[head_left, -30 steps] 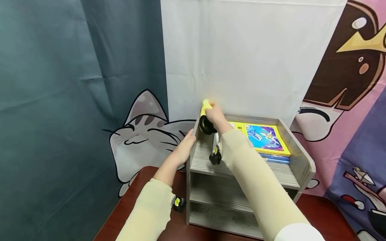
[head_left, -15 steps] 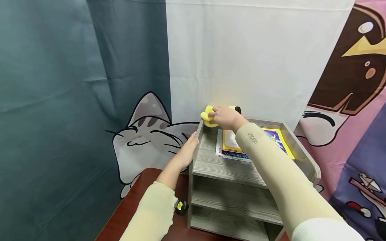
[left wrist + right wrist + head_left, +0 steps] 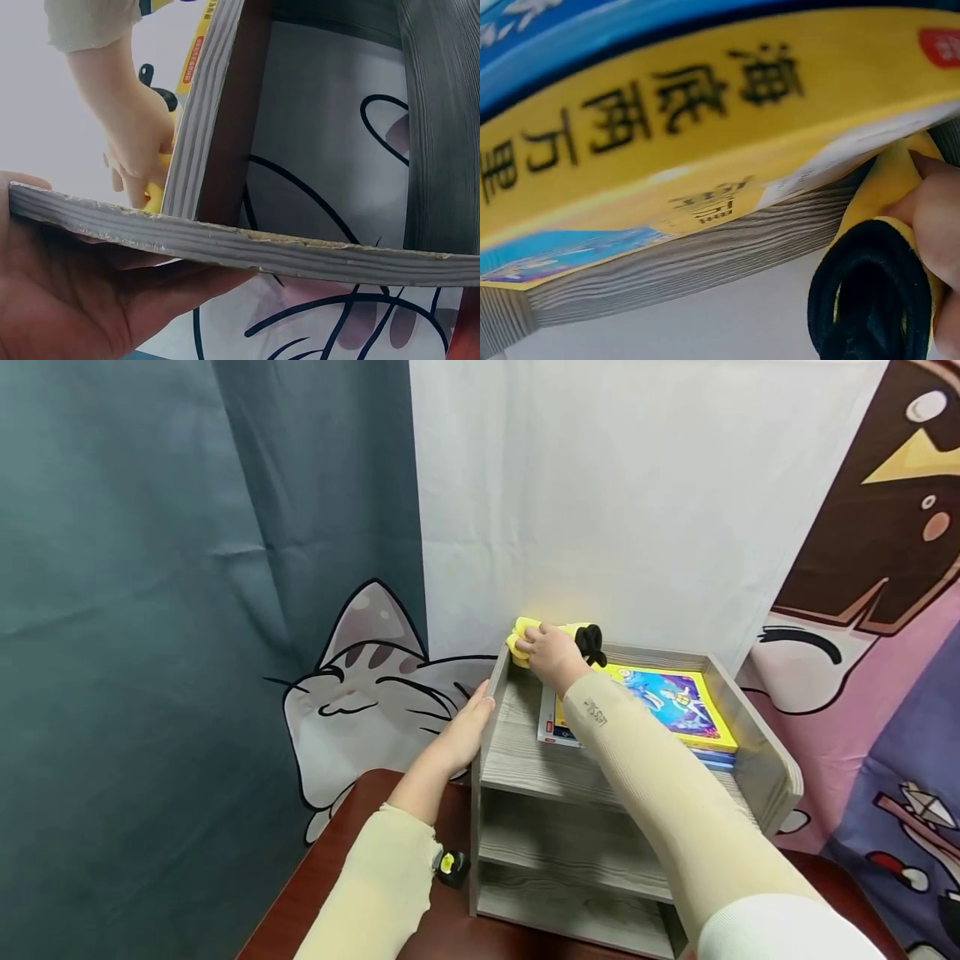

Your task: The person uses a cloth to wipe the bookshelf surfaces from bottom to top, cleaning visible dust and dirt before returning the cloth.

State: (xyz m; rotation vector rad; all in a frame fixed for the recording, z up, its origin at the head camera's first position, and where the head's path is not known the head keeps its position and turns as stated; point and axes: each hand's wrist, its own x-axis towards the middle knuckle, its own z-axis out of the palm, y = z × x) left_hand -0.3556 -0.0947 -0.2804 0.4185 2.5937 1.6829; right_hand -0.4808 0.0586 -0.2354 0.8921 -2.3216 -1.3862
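At the back left corner of the top shelf, my right hand (image 3: pixel 553 653) holds what look like yellow gloves (image 3: pixel 521 643) with black cuffs (image 3: pixel 592 642). The cuffs point right, behind the stacked books. In the right wrist view, the fingers grip the yellow fabric beside an open black cuff (image 3: pixel 870 292). My left hand (image 3: pixel 459 735) lies against the outer left side of the grey wood-grain shelf unit (image 3: pixel 555 781), fingers straight. The left wrist view shows that palm (image 3: pixel 82 300) against the side panel (image 3: pixel 315 259), with a fingertip past its edge.
A yellow picture book (image 3: pixel 675 706) tops a stack on the right of the top shelf. Beside it lies another pile with a white-edged book (image 3: pixel 551 727). Two lower tiers open below, and the unit stands on a dark red table (image 3: pixel 442 910). Curtains hang behind.
My right hand has turned the gloves: the black cuff, first facing the front left, now points right. The hand has shifted slightly right. My left hand stays at the side panel.
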